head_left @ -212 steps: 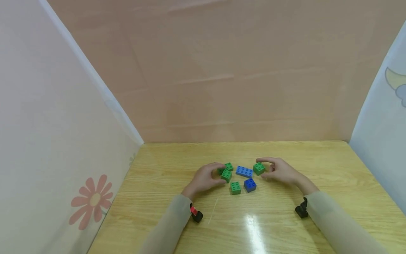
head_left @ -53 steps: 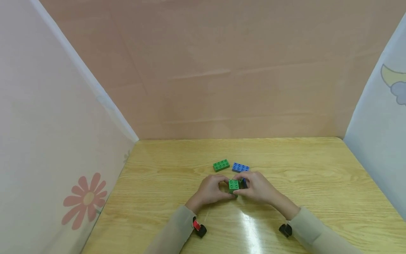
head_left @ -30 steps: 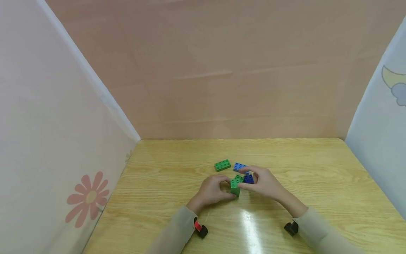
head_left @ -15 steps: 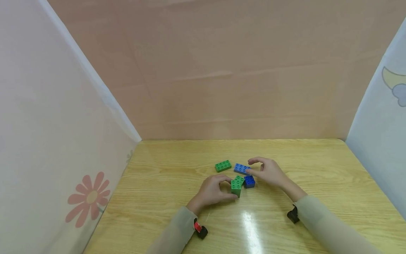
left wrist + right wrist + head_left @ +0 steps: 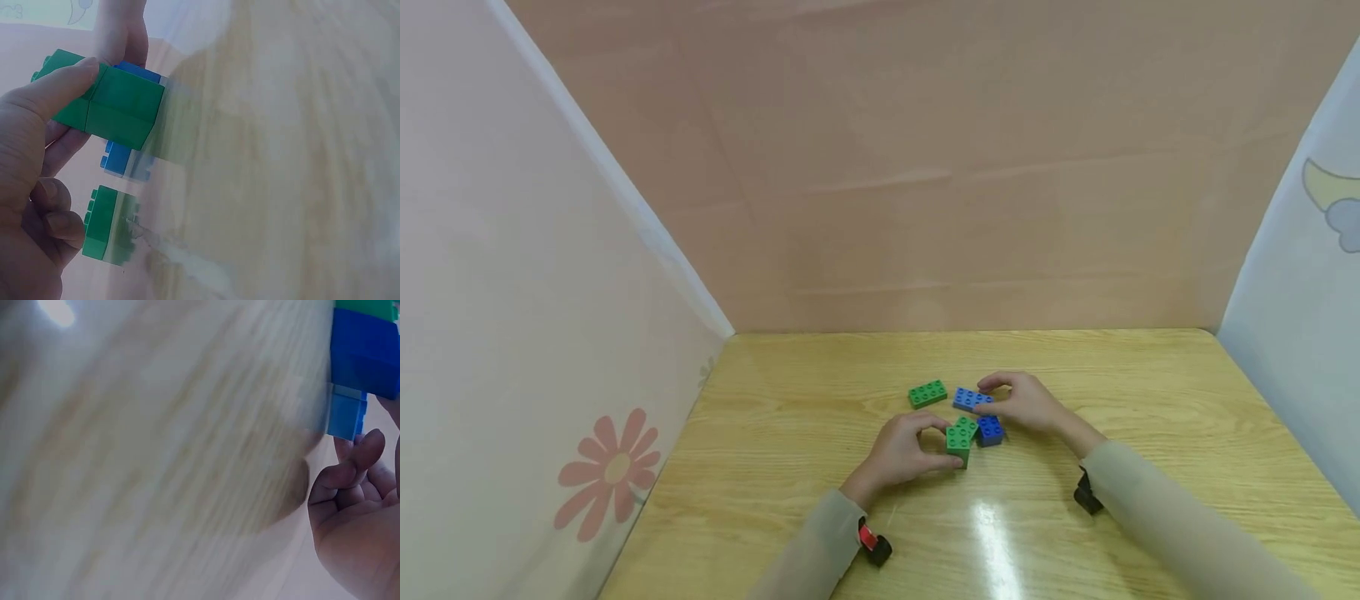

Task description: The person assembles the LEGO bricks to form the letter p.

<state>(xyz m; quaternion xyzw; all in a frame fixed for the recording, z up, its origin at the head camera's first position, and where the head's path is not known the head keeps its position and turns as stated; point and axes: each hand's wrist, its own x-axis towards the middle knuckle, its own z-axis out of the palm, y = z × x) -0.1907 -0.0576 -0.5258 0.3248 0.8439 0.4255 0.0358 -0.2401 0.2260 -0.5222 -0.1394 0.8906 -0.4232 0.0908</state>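
My left hand (image 5: pixel 901 452) holds a stack of two green square bricks (image 5: pixel 957 446) between thumb and fingers, upright on the table. Another green square brick (image 5: pixel 967 426) sits close behind the stack. Just right of that is a dark blue square brick (image 5: pixel 990 432). My right hand (image 5: pixel 1028 403) pinches the right end of a light blue long brick (image 5: pixel 970 398), thumb on the near side and index finger on the far side. In the right wrist view, the other fingers (image 5: pixel 350 478) curl below the light blue brick (image 5: pixel 345 414).
A green long brick (image 5: pixel 928 393) lies left of the light blue one on the wooden table (image 5: pixel 820 375). A brownish panel (image 5: pixel 925 208) stands along the back edge, with pale printed panels at the left (image 5: pixel 512 292) and right (image 5: pixel 1300 350).
Small green bricks have been gathered and two stacked under my left hand. My right hand let go beside the dark blue brick, moved back, and closed in on the light blue brick.
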